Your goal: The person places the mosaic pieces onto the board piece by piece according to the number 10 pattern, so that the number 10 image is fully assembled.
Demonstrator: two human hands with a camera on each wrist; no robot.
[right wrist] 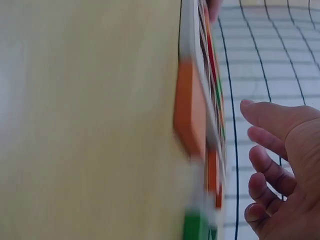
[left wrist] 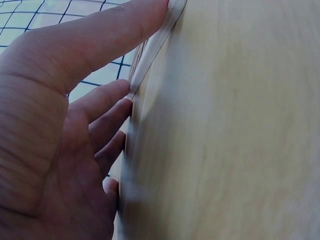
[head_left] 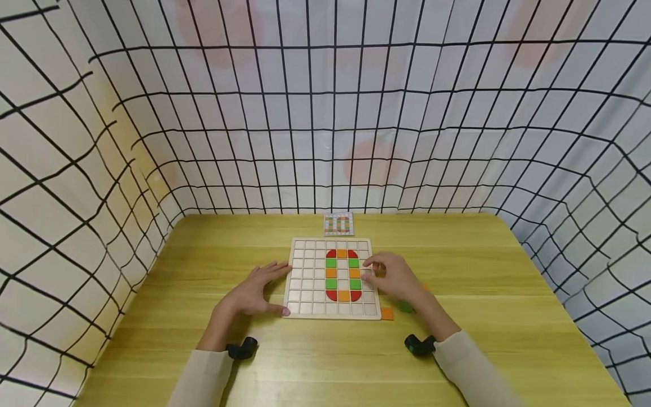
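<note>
A square white grid board (head_left: pixel 305 294) lies on the table with red, orange and green tiles (head_left: pixel 354 284) set in an upright ring on its right half. My left hand (head_left: pixel 256 291) spreads along the board's left side, thumb at the near corner and fingertips at the edge. In the left wrist view that hand (left wrist: pixel 55 140) has its fingers nearly straight against the table and board edge. My right hand (head_left: pixel 394 277) hovers over the board's right edge, fingers loosely bent. Nothing sits between thumb and fingers of the right hand (right wrist: pixel 280 160) in the right wrist view.
Behind the board lies a small pattern card (head_left: pixel 338 224). An orange tile (head_left: pixel 387 314) rests by the board's near right corner; a green tile (head_left: pixel 406 306) is partly under my right forearm. Black netting (head_left: pixel 325 130) before a pale sheet encloses the wooden table (head_left: pixel 325 362).
</note>
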